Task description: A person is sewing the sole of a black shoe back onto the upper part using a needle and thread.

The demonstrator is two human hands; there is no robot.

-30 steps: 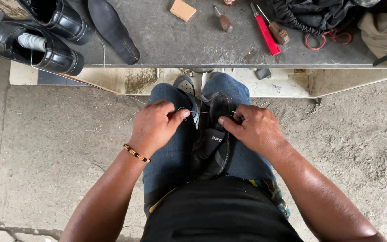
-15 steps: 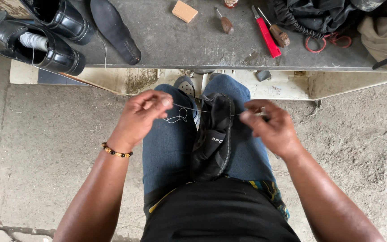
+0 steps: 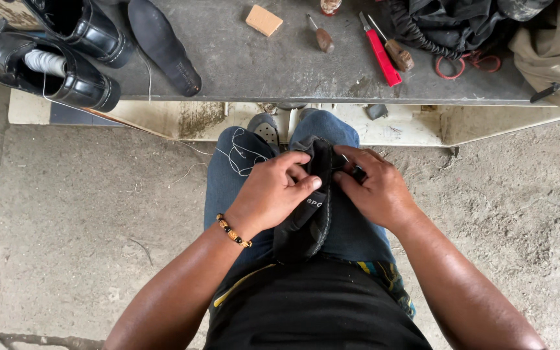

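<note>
A black shoe [image 3: 306,220] lies sole-side along my lap, between my knees in blue jeans. My left hand [image 3: 273,191] presses on the shoe's left edge, thumb and fingers pinched at its rim. My right hand [image 3: 374,188] grips the shoe's upper right part, fingers curled against it. A thin pale thread [image 3: 241,159] loops loosely over my left knee. Whether a needle is in my fingers cannot be made out.
A grey workbench [image 3: 280,71] stands ahead with two black leather shoes [image 3: 66,58], a black sole [image 3: 163,45], a tan block [image 3: 264,19], an awl [image 3: 322,35], a red-handled tool [image 3: 382,55], and dark bags [image 3: 455,26]. Concrete floor lies on both sides.
Half a second ago both hands were raised apart, pulling the thread taut above the shoe. Now they have come back down onto the shoe and the thread hangs slack.
</note>
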